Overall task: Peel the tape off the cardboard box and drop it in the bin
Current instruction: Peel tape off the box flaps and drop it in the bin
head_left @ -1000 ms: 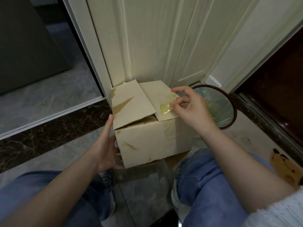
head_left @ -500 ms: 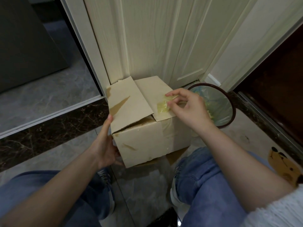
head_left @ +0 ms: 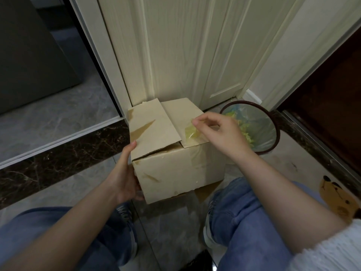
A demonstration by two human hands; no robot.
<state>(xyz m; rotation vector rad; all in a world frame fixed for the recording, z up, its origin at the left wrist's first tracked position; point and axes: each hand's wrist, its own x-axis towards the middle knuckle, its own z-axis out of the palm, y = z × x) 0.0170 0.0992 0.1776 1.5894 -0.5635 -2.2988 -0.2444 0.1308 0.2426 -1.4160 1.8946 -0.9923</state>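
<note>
Cardboard, pale and scuffed, makes up the box [head_left: 175, 153] that stands on the grey tiled floor [head_left: 58, 118] at the middle of the head view, its far side against a cream panelled door [head_left: 175, 51]. Its two top flaps lie folded over, the left one overlapping the right. On the right flap a patch of clear yellowish tape [head_left: 190, 132] is partly lifted, its upper end pinched between thumb and forefinger of the right hand [head_left: 218, 132], which reaches in from 4 o'clock; the other fingers are loosely curled. More clear tape runs down the box's near face below it. At 9 o'clock of the box the left hand [head_left: 125, 177] holds the box's left side, thumb up along the left flap's edge, the fingers round the lower corner. At 3 o'clock, just beside the box, stands the bin [head_left: 273, 122], dark-rimmed, with a clear liner and yellow-green scraps inside. Knees in blue jeans [head_left: 244, 212] fill the lower frame.
</note>
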